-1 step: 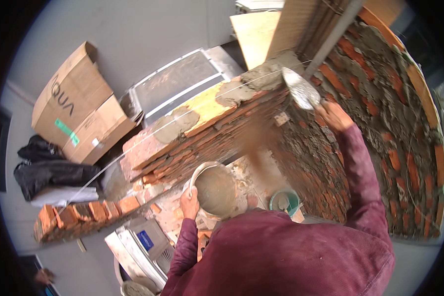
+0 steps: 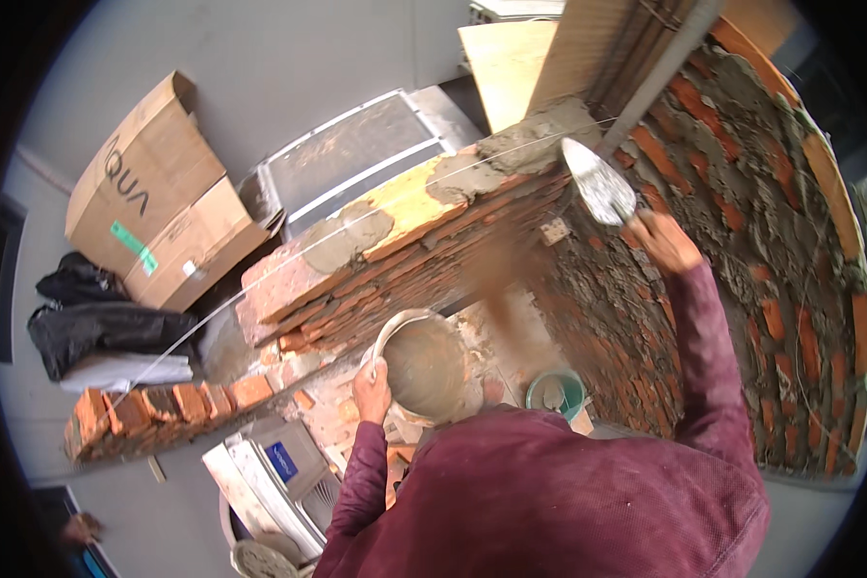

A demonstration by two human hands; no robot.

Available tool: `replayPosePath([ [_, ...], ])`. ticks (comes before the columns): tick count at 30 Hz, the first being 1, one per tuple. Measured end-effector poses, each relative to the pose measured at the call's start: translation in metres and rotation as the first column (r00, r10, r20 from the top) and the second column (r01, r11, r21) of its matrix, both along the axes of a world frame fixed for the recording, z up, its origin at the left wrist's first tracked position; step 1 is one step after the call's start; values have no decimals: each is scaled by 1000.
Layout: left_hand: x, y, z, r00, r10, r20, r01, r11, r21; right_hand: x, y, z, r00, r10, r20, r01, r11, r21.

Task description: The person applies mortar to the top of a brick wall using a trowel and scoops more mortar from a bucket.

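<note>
Head view shows the right hand [image 2: 667, 241] with fingers wrapped round the trowel [image 2: 599, 183], its blade near the brick wall [image 2: 405, 258], contact unclear; the left hand [image 2: 371, 390] grips the bucket [image 2: 424, 371] by its rim; a steady wrist and level bucket should limit spills.

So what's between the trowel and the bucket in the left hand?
In the head view, a small pale block, brickwork and some floor lie between trowel and bucket; a brown blur hides part.

Building site: trowel [image 2: 597, 181], mortared brickwork [image 2: 780, 289]
</note>
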State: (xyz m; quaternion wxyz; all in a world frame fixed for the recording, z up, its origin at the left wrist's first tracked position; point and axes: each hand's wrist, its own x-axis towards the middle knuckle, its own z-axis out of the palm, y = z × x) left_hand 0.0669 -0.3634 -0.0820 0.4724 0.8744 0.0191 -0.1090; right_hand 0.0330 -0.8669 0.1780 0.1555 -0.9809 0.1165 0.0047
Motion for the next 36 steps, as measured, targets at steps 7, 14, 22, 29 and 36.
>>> replayPosePath([
  [7,10,-74,65,999,-34,31,38,991,-127,-75,81,-62,901,330,-282,-293,942,167],
  [14,34,-151,122,950,-254,182,270,960,-72,-76,137,-161,923,352,-156,-381,891,-247],
  [22,43,-148,143,956,-252,147,283,925,-255,-95,113,-103,878,443,-182,-479,818,-320],
  [29,39,-152,164,959,-189,213,255,901,-350,-115,126,-106,780,615,-121,-621,734,-274],
  [36,16,-157,175,965,-101,241,196,890,-412,-74,133,-63,881,453,138,-363,833,-418],
])
